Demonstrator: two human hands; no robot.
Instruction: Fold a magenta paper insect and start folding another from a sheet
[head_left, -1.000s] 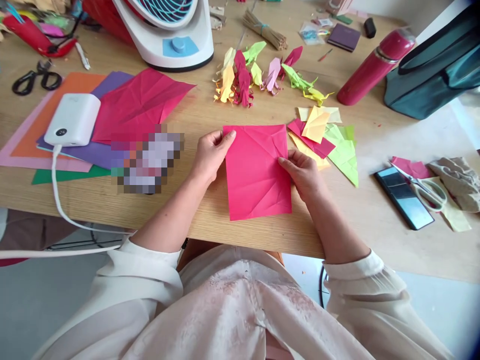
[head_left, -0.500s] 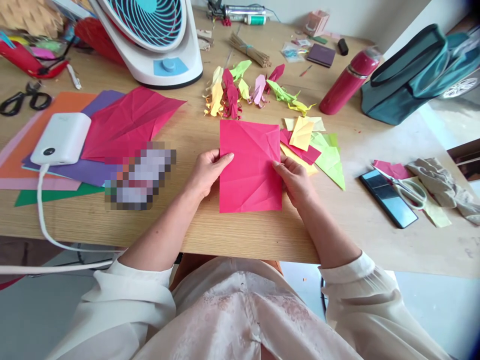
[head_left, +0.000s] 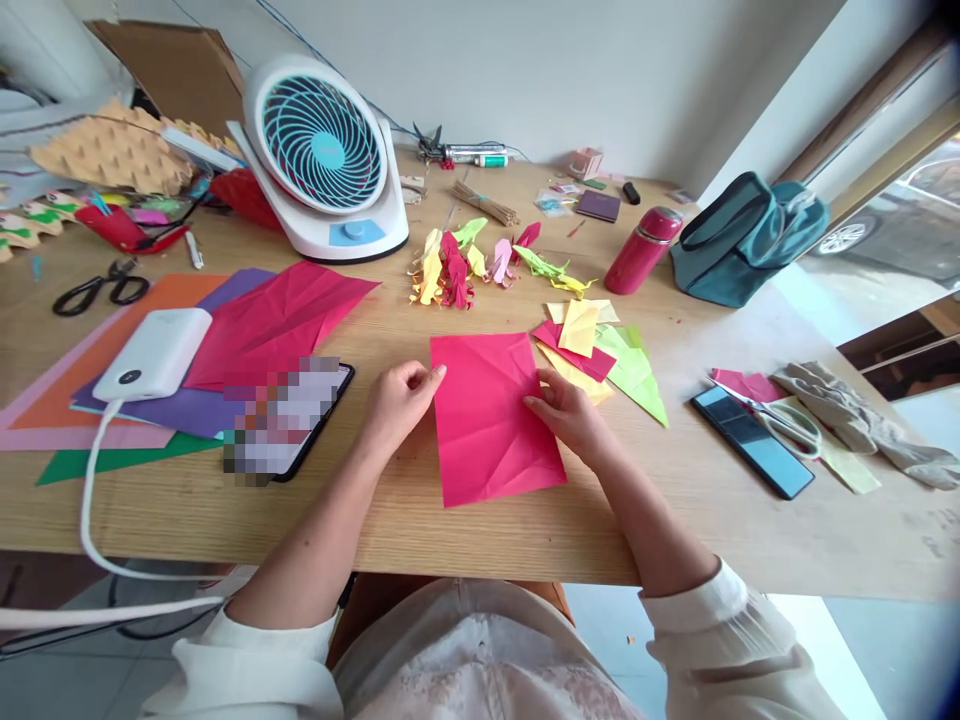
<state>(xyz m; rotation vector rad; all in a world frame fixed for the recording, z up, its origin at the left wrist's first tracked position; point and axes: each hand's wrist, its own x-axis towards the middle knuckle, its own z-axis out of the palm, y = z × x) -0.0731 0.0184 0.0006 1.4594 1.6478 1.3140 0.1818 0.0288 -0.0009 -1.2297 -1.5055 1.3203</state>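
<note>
A creased pink paper sheet (head_left: 487, 420) lies flat on the wooden table (head_left: 465, 530) in front of me. My left hand (head_left: 397, 400) pinches its left edge near the top, fingers curled. On the sheet's right edge my right hand (head_left: 566, 412) grips with bent fingers. Just beyond the sheet lie coloured paper scraps (head_left: 600, 355) in yellow, pink and green. Further back sits a row of folded paper figures (head_left: 480, 262).
A phone (head_left: 289, 420) lies left of my left hand, beside stacked coloured sheets (head_left: 247, 330) and a white power bank (head_left: 154, 352) with a cable. A fan (head_left: 326, 160), red bottle (head_left: 641, 250), teal bag (head_left: 742, 235), black scissors (head_left: 101, 285), and a dark phone (head_left: 750, 440) with white scissors (head_left: 787, 422) stand around.
The camera has tilted up, so the fan, back wall and window now show. The pink sheet and both hands kept their hold; the sheet sits slightly turned.
</note>
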